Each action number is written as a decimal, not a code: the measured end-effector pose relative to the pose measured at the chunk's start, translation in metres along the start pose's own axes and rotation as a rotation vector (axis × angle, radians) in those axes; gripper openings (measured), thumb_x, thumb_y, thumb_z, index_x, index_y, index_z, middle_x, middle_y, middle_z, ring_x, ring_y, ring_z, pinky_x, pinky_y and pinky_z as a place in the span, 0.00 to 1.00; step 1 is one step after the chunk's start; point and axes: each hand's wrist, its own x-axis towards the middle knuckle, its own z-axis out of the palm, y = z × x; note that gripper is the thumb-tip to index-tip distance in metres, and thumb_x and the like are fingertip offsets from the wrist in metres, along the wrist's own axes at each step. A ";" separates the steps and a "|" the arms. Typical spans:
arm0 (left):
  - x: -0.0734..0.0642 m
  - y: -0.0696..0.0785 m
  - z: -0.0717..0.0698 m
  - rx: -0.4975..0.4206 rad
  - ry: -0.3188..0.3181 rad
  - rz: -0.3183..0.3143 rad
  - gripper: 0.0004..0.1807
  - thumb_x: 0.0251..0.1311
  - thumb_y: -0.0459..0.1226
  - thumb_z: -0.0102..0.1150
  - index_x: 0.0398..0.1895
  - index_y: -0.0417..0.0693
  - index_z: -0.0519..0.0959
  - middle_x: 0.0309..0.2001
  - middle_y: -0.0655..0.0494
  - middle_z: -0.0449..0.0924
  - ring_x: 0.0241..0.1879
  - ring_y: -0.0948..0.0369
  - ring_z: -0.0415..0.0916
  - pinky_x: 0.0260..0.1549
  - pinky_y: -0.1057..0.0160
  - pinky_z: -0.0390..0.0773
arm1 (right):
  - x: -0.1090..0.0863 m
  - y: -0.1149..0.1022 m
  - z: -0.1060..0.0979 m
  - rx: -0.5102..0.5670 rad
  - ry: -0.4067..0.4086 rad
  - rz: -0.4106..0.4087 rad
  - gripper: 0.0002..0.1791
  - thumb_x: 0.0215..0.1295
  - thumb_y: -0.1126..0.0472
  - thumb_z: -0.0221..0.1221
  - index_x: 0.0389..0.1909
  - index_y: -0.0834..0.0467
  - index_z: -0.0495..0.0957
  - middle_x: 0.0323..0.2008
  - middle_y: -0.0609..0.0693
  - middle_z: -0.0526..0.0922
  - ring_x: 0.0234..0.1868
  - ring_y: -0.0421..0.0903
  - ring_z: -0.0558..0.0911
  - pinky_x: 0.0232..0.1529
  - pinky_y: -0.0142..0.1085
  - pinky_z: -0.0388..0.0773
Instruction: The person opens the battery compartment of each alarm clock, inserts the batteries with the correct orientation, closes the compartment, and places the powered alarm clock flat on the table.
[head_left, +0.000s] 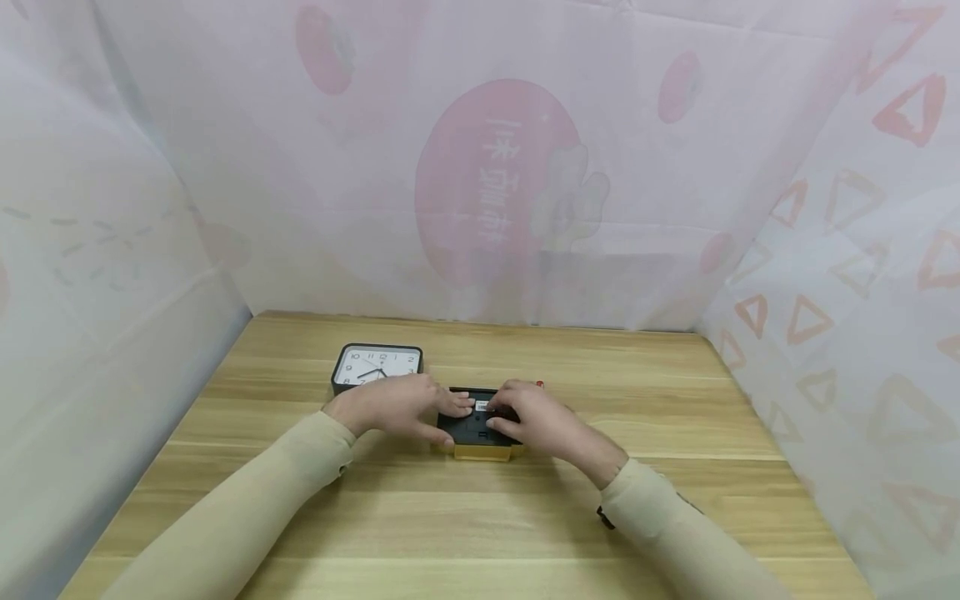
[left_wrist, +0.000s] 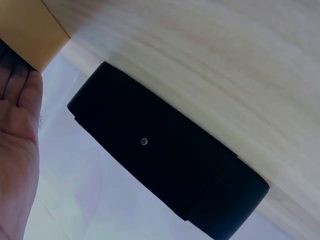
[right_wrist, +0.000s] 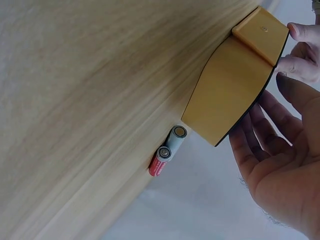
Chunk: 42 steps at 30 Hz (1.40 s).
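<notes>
A yellow-sided device (right_wrist: 227, 82) with a flat black back (head_left: 468, 429) lies back side up on the table; its front is hidden. On that back are a white label and a small slot. My left hand (head_left: 405, 406) rests at its left part, fingers fairly straight on the black surface. From the right, my right hand (head_left: 536, 417) touches the back with bent fingers, thumb and fingers apart in the right wrist view. Two batteries (right_wrist: 159, 162), one red and one whitish, stand beside the device's far right side.
A square black-framed clock (head_left: 378, 364) with a white dial lies face up just left of the device, close to my left hand. Its dark side (left_wrist: 170, 155) fills much of the left wrist view. Printed cloth walls (head_left: 637, 283) enclose the wooden table (head_left: 420, 533) at back and sides.
</notes>
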 end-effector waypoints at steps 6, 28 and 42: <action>-0.001 0.002 -0.002 0.001 -0.005 -0.007 0.37 0.77 0.59 0.77 0.83 0.56 0.82 0.83 0.57 0.80 0.82 0.57 0.82 0.77 0.52 0.87 | 0.001 -0.004 0.003 -0.024 0.002 -0.015 0.12 0.83 0.51 0.74 0.57 0.53 0.92 0.57 0.50 0.90 0.56 0.46 0.88 0.64 0.49 0.91; -0.003 0.000 -0.001 -0.018 -0.007 -0.021 0.38 0.77 0.58 0.77 0.84 0.59 0.80 0.83 0.61 0.79 0.82 0.59 0.81 0.67 0.62 0.85 | 0.006 -0.013 0.015 -0.118 0.077 0.000 0.15 0.78 0.47 0.79 0.50 0.52 0.88 0.51 0.47 0.88 0.54 0.48 0.84 0.59 0.48 0.89; -0.004 -0.001 0.000 -0.032 -0.001 0.008 0.38 0.78 0.56 0.77 0.85 0.57 0.79 0.83 0.59 0.79 0.83 0.62 0.78 0.70 0.62 0.86 | 0.000 -0.022 0.022 -0.317 0.115 -0.004 0.17 0.82 0.42 0.74 0.53 0.51 0.88 0.52 0.46 0.88 0.54 0.45 0.86 0.43 0.41 0.93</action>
